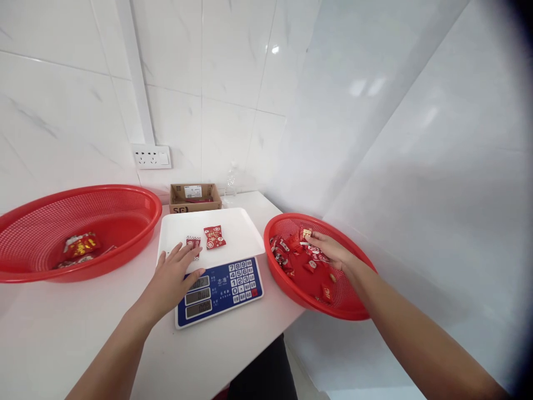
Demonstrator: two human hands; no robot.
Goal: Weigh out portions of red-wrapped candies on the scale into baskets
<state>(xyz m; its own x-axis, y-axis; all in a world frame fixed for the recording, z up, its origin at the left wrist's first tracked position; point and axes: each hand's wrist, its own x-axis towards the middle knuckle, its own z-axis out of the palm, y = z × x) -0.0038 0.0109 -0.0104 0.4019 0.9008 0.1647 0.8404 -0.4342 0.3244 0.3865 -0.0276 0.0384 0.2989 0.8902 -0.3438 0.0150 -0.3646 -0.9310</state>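
Note:
My left hand (171, 280) reaches over a white digital scale (244, 236) with its fingers spread. Its fingertips are at a small red-and-white packet (193, 241) on the scale's tray and partly cover it; whether they press on it I cannot tell. Just right of that lies a larger red snack packet (215, 237). Over a red plastic basket (288, 293) on the right, my right hand (332, 250) pinches a small red packet (305, 232) with yellow print. Several red and patterned wrapped packets lie in the basket below the hand.
A larger red basket (139, 197) with some packets stands at the left. Behind the scale are an open cardboard box (179, 210) and a clear plastic bottle (230, 180). A tiled wall with a socket (152, 157) closes off the back; a pale wall rises at the right.

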